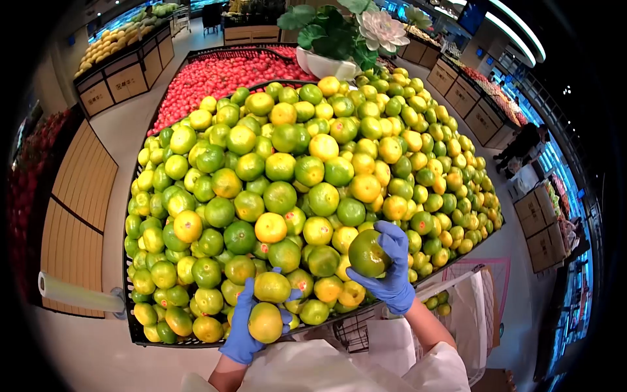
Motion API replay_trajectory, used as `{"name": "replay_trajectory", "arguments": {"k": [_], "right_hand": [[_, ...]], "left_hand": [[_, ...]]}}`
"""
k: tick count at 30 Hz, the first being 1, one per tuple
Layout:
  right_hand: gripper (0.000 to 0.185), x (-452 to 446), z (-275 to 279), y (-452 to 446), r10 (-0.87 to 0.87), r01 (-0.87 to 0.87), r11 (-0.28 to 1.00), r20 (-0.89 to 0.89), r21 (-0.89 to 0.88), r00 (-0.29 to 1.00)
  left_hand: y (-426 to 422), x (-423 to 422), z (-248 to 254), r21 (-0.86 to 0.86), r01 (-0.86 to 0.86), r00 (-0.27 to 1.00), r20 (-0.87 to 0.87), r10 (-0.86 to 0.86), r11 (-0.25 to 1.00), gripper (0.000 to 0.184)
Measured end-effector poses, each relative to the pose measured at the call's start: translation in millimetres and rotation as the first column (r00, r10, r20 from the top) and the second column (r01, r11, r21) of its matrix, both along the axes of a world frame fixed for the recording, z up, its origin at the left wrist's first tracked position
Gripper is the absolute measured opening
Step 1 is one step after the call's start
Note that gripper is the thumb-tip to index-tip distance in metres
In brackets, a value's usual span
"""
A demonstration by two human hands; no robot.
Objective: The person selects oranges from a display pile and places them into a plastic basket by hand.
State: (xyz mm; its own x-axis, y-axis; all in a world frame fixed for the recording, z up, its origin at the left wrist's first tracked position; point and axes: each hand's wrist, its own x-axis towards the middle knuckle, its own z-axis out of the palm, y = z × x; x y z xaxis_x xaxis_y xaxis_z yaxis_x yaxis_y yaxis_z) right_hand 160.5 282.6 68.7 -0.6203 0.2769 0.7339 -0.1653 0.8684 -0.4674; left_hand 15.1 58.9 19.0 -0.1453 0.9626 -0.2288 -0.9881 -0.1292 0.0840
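Observation:
My left hand point(242, 326), in a blue glove, is closed around two green-yellow mandarins at the front edge of the heap. One mandarin point(266, 323) sits low in the palm, and the other mandarin point(272, 287) is just above it by the fingers. My right hand point(394, 282), gloved the same way, grips a larger-looking dark green mandarin point(369, 253) between thumb and fingers, raised over the right front of the pile. Before both hands spreads a big heap of green and yellow mandarins point(281, 166), a few with small red stickers. The lower fingers of my left hand are partly hidden.
Behind the mandarins lies a mass of small red fruit point(215, 78), beside a white planter point(326, 64) with a flower. A roll of clear bags point(78, 293) juts out at left. Near my right arm stands a lined cart point(467, 307) holding some mandarins. A person point(522, 145) is farther right.

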Motion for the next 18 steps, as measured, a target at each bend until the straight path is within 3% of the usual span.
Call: {"name": "replay_trajectory", "arguments": {"k": [3, 8, 10, 12, 15, 16, 18], "right_hand": [[0.076, -39, 24, 20, -0.036, 0.013, 0.992, 0.187, 0.124, 0.982], [0.077, -100, 41, 84, 0.041, -0.105, 0.961, 0.247, 0.254, 0.968], [0.072, -150, 48, 141, -0.053, -0.052, 0.915, 0.246, 0.4, 0.968], [0.068, -184, 44, 185, -0.074, -0.029, 0.898, 0.215, 0.438, 0.974], [0.067, -224, 28, 234, -0.118, 0.052, 0.913, 0.14, 0.404, 0.983], [0.064, -228, 25, 240, -0.135, 0.055, 0.942, 0.225, 0.332, 0.965], [0.059, -233, 14, 251, -0.155, -0.016, 0.907, 0.371, 0.42, 0.915]], "left_hand": [[-2, -16, 6, -0.049, -0.066, 0.997, -0.048, 0.063, 0.997, 0.062], [-1, -21, 8, -0.115, -0.133, 0.991, -0.037, 0.129, 0.984, 0.062], [0, -15, 6, -0.113, -0.196, 0.98, -0.049, 0.191, 0.974, 0.061], [2, -11, 3, -0.065, -0.233, 0.97, 0.059, 0.236, 0.97, 0.061], [4, -7, 2, -0.08, -0.282, 0.959, 0.008, 0.284, 0.956, 0.061], [4, -3, 3, -0.1, -0.305, 0.952, 0.007, 0.307, 0.947, 0.06], [4, 0, 8, -0.084, -0.346, 0.938, -0.042, 0.343, 0.935, 0.06]]}}
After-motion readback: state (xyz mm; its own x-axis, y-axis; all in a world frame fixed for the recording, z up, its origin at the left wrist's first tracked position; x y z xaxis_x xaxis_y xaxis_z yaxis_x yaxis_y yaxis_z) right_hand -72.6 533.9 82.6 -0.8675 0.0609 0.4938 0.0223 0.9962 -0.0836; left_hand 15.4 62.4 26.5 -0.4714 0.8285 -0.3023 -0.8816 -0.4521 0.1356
